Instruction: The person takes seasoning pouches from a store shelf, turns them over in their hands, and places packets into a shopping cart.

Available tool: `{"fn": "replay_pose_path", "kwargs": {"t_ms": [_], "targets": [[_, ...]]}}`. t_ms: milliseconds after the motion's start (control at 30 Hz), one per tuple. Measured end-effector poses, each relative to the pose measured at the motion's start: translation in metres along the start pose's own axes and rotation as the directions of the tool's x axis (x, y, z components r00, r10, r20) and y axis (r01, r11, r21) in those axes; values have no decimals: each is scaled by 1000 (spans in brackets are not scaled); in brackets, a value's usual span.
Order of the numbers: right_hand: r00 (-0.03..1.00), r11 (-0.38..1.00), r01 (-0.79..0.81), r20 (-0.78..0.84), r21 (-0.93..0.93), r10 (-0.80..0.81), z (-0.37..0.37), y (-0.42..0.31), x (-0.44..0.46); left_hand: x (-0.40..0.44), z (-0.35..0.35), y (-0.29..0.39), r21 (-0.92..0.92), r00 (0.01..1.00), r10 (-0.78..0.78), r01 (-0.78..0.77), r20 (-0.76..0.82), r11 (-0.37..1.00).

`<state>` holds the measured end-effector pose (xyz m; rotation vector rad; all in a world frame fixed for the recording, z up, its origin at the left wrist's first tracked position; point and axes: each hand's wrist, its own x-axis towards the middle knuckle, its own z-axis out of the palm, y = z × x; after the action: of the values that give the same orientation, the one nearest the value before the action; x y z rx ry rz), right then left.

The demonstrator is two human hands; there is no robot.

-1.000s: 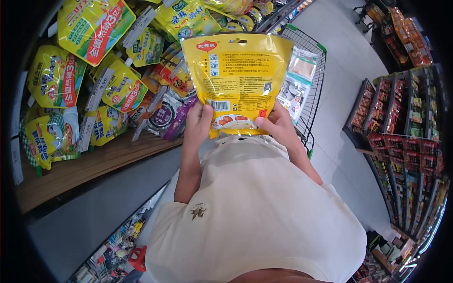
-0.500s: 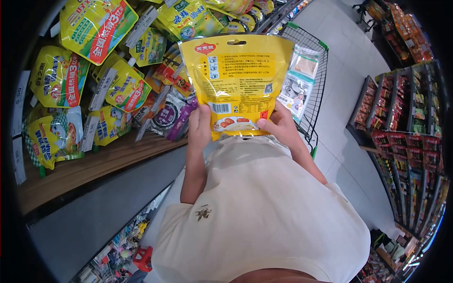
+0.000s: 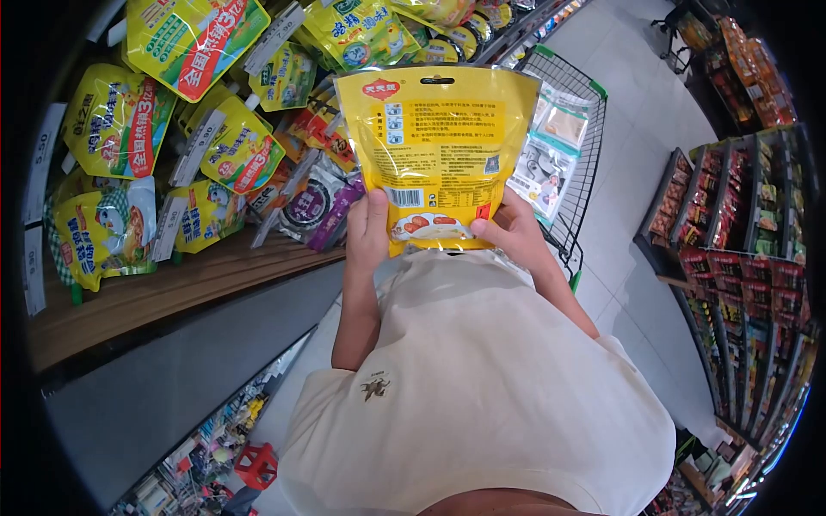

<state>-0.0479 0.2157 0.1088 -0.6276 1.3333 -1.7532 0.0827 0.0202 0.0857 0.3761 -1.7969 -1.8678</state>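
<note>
A large yellow pouch (image 3: 439, 155) is held upright in front of my chest, its printed back with a barcode and a food picture facing me. My left hand (image 3: 368, 228) grips its lower left edge, thumb on the front. On the lower right edge my right hand (image 3: 514, 230) is closed, the thumb pressing beside a small red mark. The fingers behind the pouch are hidden. Just left of it, a purple and clear packet (image 3: 314, 202) lies on the shelf.
Yellow seasoning pouches (image 3: 116, 120) with price tags fill a wooden-edged shelf (image 3: 146, 305) on the left. Behind the pouch, a green-rimmed cart (image 3: 594, 129) holds flat packages (image 3: 548, 159). Racks of packets (image 3: 740, 198) stand across the tiled aisle (image 3: 632, 301). A red object (image 3: 256, 466) shows lower left.
The view has shifted slightly, so the shelf goods appear a little further right. Both hands keep the same hold on the yellow pouch, which stays nearly still.
</note>
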Motion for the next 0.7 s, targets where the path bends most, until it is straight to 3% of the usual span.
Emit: {"fn": "replay_pose_path", "kwargs": {"t_ms": [300,500,700], "targets": [[1000,1000,21,6,-11,-21,-6,7,-5,-6,5,-3,-71,999,-36,38,36,997],[1000,1000,-7,-2,-1,7,-13,12,-8,-11,3,-12,39,997,-77,76,27,996],[1000,1000,-26,3,2,26,-17,15,-5,-16,14,-5,26,993,-108,110,-54,994]]}}
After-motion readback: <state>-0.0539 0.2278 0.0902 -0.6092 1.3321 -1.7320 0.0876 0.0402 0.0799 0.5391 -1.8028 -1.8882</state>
